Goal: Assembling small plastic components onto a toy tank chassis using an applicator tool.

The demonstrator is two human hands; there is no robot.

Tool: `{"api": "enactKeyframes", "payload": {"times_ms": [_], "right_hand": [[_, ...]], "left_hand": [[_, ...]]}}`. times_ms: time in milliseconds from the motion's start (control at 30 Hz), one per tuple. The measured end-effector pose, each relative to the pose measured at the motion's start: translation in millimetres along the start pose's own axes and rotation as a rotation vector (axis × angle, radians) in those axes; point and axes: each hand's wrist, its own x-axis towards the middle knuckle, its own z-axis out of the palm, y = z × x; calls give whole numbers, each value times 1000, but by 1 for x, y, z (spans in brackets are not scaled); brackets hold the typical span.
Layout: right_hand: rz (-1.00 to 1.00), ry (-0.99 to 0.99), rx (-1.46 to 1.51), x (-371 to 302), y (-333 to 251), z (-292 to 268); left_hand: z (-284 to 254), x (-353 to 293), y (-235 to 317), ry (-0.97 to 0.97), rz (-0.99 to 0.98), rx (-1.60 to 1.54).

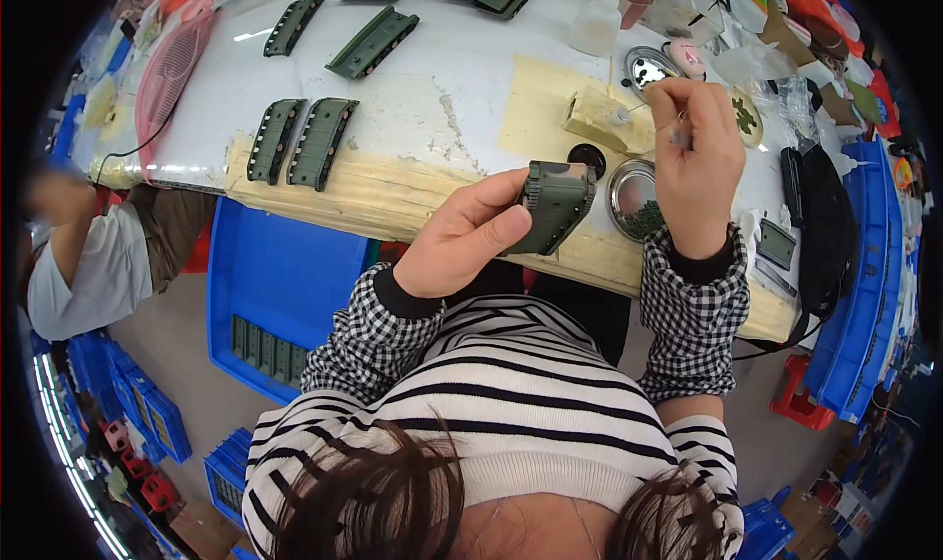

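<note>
My left hand (pixel 460 234) grips a dark green camouflage plastic model part (pixel 556 206), held tilted above the table's near edge. My right hand (pixel 699 147) is closed, with fingers pinched together over the far side of a round metal dish (pixel 634 198). Something thin points from its fingertips toward a yellowish block (pixel 607 120); most of it is hidden in the hand. Small dark green pieces (pixel 645 220) lie in the dish. A round black cap (pixel 586 159) sits between the block and the model part.
Green model parts (pixel 322 143) lie at the table's left and far side. Another metal dish (pixel 648 67) holds dark bits. A blue bin (pixel 285 265) with green parts stands below the table edge. A co-worker's arm (pixel 69 206) is at far left; a black pouch (pixel 825 221) lies right.
</note>
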Motion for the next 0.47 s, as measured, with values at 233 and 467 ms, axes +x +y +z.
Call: {"api": "enactKeyframes", "payload": {"times_ms": [233, 467], "right_hand": [[29, -129, -4, -6, 0, 6], [167, -128, -2, -6, -21, -21]], "left_hand": [[-2, 0, -1, -30, 30, -32], [-11, -11, 30, 165, -165, -165]]}}
